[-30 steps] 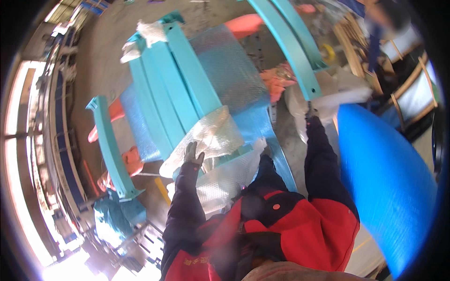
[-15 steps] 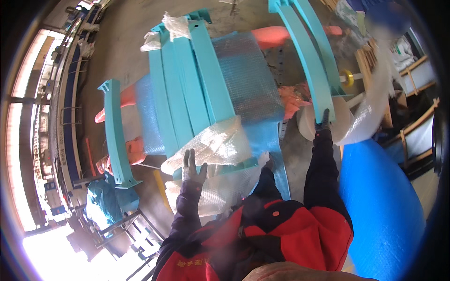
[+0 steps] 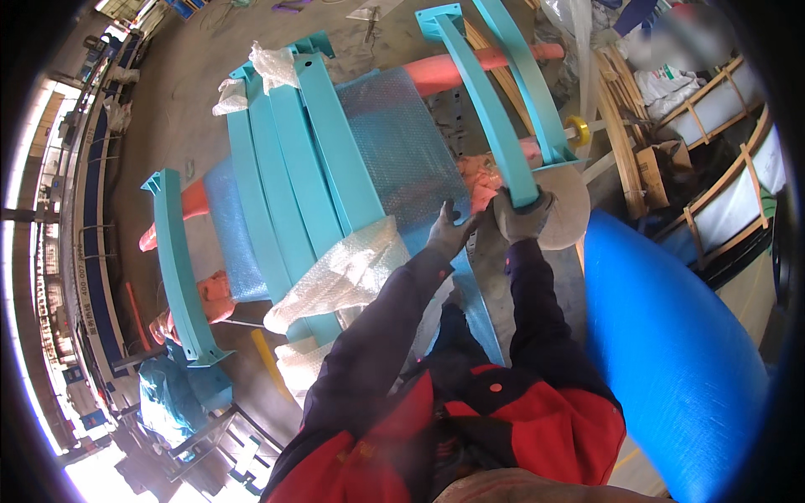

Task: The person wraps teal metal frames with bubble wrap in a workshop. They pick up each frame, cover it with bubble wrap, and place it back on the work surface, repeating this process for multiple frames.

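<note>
My right hand (image 3: pixel 524 220), in a grey glove, is wrapped round the near end of a teal metal beam (image 3: pixel 489 105) with a flat plate at its far end. To the left of that end, my left hand (image 3: pixel 451 231) is raised with thumb and fingers apart, holding nothing. A second teal beam (image 3: pixel 528 84) stands just beyond the gripped one. Several teal beams (image 3: pixel 289 151) lie side by side at centre left, on blue bubble wrap (image 3: pixel 402 138). Clear bubble wrap (image 3: pixel 344 268) covers their near ends.
Pink-wrapped supports (image 3: pixel 436 74) run crosswise under the beams. Another teal beam (image 3: pixel 174 268) rests at the left. Close on my right bulges a large blue film-covered roll (image 3: pixel 662 352). A pale round roll end (image 3: pixel 563 210) and wooden slats (image 3: pixel 619 134) lie beyond my right hand.
My left hand has swung right, from beside the clear bubble wrap to near the gripped beam's end. My right hand now grips that end, which sits further left in view.
</note>
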`<action>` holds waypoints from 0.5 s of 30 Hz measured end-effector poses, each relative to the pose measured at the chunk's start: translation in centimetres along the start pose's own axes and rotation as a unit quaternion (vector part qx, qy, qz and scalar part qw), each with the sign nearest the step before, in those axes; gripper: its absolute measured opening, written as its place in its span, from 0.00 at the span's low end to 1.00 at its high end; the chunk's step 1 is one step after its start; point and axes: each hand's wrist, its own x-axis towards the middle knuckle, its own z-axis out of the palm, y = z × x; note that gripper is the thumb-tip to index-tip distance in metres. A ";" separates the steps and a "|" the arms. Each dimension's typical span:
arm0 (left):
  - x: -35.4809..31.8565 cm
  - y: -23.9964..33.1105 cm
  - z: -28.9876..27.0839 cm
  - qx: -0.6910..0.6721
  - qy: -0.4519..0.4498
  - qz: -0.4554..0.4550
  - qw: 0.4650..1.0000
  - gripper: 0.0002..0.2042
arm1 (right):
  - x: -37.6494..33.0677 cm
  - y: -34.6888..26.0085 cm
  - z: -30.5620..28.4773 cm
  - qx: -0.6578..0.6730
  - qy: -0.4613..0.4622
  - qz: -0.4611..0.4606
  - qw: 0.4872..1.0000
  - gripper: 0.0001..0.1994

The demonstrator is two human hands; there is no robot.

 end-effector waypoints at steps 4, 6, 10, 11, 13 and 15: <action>3.1 0.7 -0.3 -0.253 0.002 -0.143 0.957 0.41 | -4.2 -4.7 -2.0 -0.017 -0.034 -0.194 0.980 0.32; 4.2 -0.1 -1.7 -0.369 -0.020 -0.139 0.919 0.38 | -4.9 -5.3 -3.5 0.059 -0.187 -0.261 0.945 0.28; 4.7 -3.2 -5.3 -0.339 0.017 -0.120 0.933 0.35 | -0.4 -3.1 -1.3 0.294 -0.364 0.000 0.884 0.24; 4.9 -3.5 -5.2 -0.256 0.027 -0.049 0.965 0.34 | 1.5 -2.2 0.8 0.359 -0.356 0.078 0.859 0.23; 4.5 -3.9 -4.8 -0.096 0.055 -0.049 0.993 0.34 | 5.8 -0.6 6.7 0.460 -0.317 0.200 0.805 0.23; 3.5 -3.7 -3.9 -0.013 0.100 -0.018 0.995 0.34 | 9.4 -0.3 13.9 0.458 -0.345 0.173 0.801 0.23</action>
